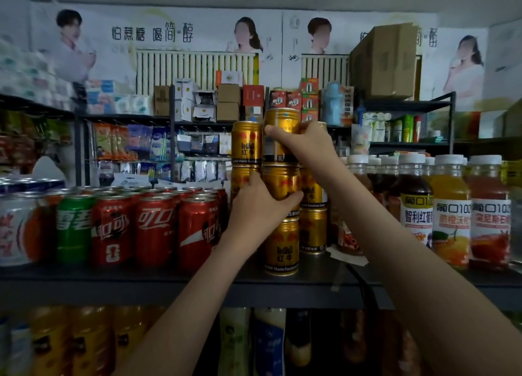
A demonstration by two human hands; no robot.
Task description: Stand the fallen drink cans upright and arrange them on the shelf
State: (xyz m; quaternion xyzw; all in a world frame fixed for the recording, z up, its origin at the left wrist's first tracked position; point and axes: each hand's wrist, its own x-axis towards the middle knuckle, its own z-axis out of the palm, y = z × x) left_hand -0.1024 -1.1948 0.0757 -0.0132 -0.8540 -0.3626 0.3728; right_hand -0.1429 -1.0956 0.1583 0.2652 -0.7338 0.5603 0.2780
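While upright, glossy gold cylindrical cans (246,141).

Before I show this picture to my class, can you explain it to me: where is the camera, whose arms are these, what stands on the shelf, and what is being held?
There is no machine here. A person wears one camera on the head, so you look along their own two arms. The right hand grips the top gold can, held upright. The left hand holds the middle gold can just below it. On the dark shelf, red cola cans stand to the left and juice bottles to the right.
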